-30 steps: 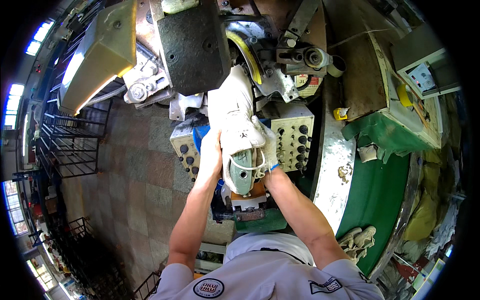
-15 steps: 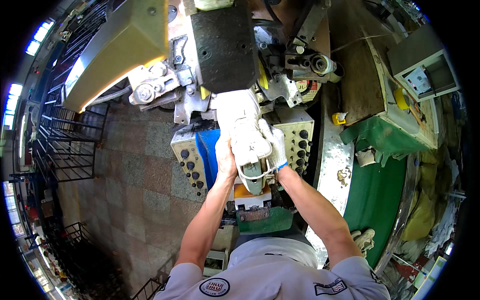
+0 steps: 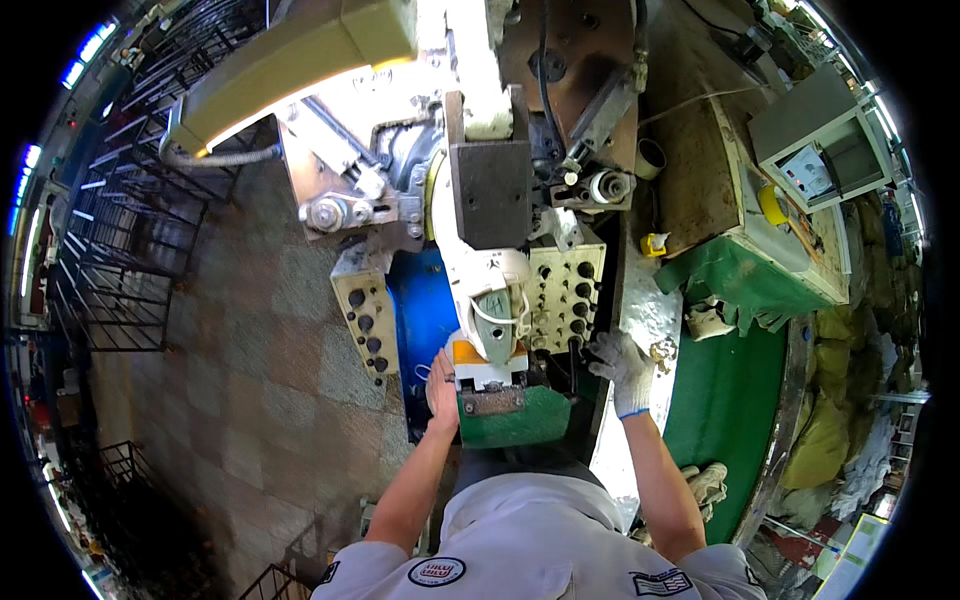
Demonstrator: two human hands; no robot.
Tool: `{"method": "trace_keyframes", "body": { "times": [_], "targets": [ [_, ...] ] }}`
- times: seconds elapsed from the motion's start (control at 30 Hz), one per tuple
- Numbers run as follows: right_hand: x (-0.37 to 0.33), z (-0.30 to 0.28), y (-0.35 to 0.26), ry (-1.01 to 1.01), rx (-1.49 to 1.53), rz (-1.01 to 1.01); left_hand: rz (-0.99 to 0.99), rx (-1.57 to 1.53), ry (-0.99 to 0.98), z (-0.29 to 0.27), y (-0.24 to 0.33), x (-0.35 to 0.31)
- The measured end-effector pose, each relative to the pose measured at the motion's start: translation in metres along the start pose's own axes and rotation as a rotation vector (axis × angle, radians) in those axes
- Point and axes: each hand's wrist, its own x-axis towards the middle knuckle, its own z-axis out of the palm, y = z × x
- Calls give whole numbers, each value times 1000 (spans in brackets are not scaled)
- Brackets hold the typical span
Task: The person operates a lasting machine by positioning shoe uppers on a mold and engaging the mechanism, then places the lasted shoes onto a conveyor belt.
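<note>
A white shoe [image 3: 462, 262] on a grey-green last [image 3: 493, 325] sits in the machine, its front part beneath a dark metal block [image 3: 490, 195]. A white lace or cord loops over the last. My bare left hand [image 3: 441, 392] lies flat with its fingers stretched, beside the white and orange support [image 3: 487, 370] below the shoe. Over to the right, my right hand [image 3: 624, 370] wears a light knitted glove with a blue cuff. Its fingers are apart and hold nothing, close to a black lever [image 3: 573, 365]; contact cannot be made out.
Knob panels flank the machine, one at left [image 3: 363, 318] and one at right [image 3: 567, 295]. A green conveyor belt [image 3: 735, 400] runs along my right, with shoes on it. Beyond stands a cabinet [image 3: 700, 170] with a tape roll [image 3: 772, 205]. Black racks [image 3: 130, 270] stand at left.
Both hands have let go of the shoe, which now sits lower in the machine. My left hand moved down beside the support; my right hand moved right and down toward the lever.
</note>
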Motion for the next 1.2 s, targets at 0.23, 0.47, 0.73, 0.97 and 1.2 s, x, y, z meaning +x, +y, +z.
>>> {"method": "trace_keyframes", "body": {
  "times": [0.23,0.47,0.73,0.97,1.2],
  "targets": [
    [-21,-9,-4,-49,25,66,-59,-9,-245,-29,-22,28],
    [-45,19,-43,-208,30,6,-438,-888,-304,-230,61,-40],
    [-106,145,-33,-773,517,346,-104,-903,-447,-269,146,-44],
    [-49,3,-63,-638,725,342,-19,-958,-352,-134,298,-38],
    [-45,-217,-74,-126,-77,-122,305,-327,-302,-42,381,-57]
  ]
}}
